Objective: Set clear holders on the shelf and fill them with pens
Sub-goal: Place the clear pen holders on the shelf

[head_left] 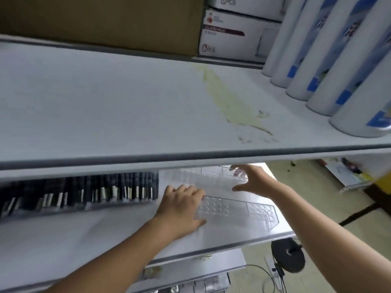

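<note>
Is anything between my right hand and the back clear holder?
Nothing visible: the right hand is at the rear clear plastic holder, fingers spread. The white upper shelf only hides its back. The left hand grips the front clear holder.

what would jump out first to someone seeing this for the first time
Two bare hands work on the lower shelf: the left hand grips the left end of the front clear holder, while the right hand reaches with spread fingers to the rear clear holder. To their left runs a dense row of dark pens. On the upper shelf, a yellowish stain streaks the white surface beside a line of white cylinders.
</note>
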The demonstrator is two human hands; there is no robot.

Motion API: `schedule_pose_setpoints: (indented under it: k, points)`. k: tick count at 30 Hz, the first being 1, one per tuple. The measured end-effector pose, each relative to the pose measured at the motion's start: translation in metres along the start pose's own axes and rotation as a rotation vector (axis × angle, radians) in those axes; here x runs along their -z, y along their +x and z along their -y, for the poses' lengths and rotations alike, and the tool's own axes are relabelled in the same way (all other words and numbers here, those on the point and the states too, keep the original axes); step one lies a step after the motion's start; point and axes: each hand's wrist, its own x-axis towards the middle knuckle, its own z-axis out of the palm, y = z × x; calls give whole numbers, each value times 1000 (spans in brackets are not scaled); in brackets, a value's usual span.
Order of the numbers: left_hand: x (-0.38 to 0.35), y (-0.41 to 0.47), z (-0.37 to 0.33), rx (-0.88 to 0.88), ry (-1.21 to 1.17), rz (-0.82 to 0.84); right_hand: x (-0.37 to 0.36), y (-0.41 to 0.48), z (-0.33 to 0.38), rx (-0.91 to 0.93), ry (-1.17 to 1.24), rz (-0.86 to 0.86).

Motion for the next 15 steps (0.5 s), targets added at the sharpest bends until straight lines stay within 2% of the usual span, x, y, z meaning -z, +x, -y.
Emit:
schedule_pose_setpoints:
  k: [9,15]
  points:
    - [-6,-2,1,-53,120,16,10,18,-7,112,-153,132]
    - [-7,-2,0,-60,181,-10,-4,12,-5,176,-340,56]
